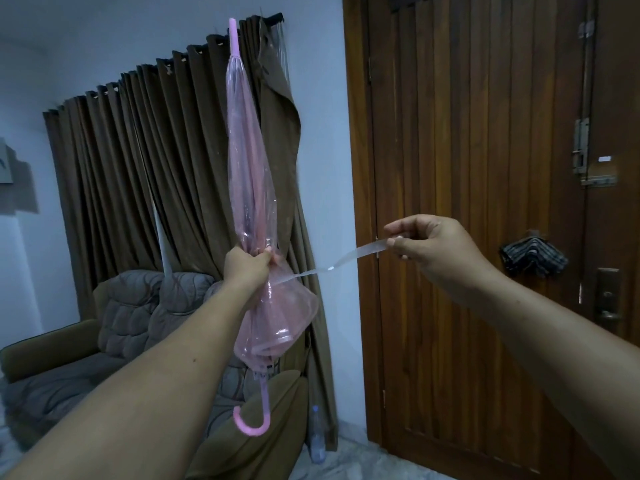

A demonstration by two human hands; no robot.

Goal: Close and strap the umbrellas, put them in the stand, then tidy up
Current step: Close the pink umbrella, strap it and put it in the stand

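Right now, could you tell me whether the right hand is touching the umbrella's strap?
Touching. The head view shows the right hand pinching the clear strap's free end between thumb and fingers, pulling it taut from the pink umbrella.

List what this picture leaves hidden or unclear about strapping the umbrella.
- Strap fastener: too small and clear to make out, head view.
- Umbrella shaft: hidden by the folded canopy and left hand.
- Strap tip: hidden in right hand fingers.
- Stand: out of frame.

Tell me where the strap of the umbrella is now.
In the head view, right of centre: the strap stretches from the umbrella to the right hand, before the door.
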